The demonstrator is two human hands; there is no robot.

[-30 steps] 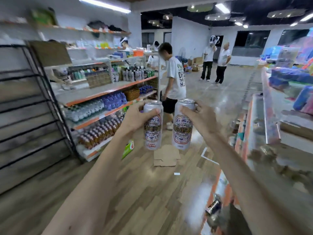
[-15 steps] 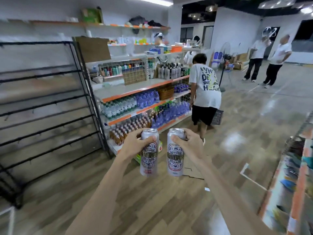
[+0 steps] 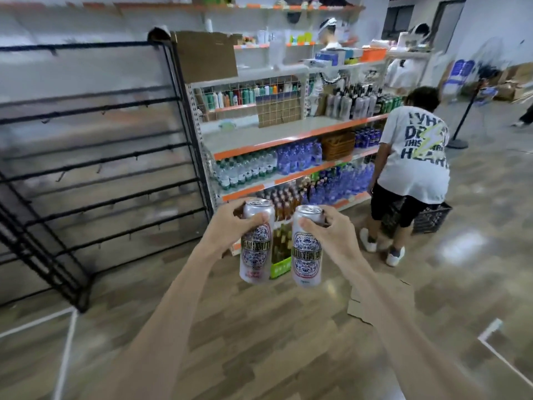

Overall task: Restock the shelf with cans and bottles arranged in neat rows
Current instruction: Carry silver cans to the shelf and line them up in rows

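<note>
My left hand [image 3: 227,226] grips a tall silver can [image 3: 255,252] with a blue and red pattern, fingers wrapped around its upper part. A matching silver can [image 3: 306,255] is held the same way by my right hand [image 3: 334,229]. Both cans are upright, side by side and slightly apart, held out in front of me above the wooden floor. Behind them stands the orange-edged shelf unit [image 3: 288,137] with rows of water bottles [image 3: 248,168], blue bottles [image 3: 297,155] and brown bottles [image 3: 285,197] on its lower levels.
A black wire rack [image 3: 101,168] leans at the left. A person in a white printed T-shirt [image 3: 412,166] bends at the shelf's right end beside a black crate [image 3: 429,217]. Flattened cardboard [image 3: 375,298] lies on the floor. White tape marks [image 3: 501,350] the floor.
The view has swung left and closer to the orange-edged shelf. Both hands still hold their cans side by side, now lower in view and in front of the shelf's bottom levels.
</note>
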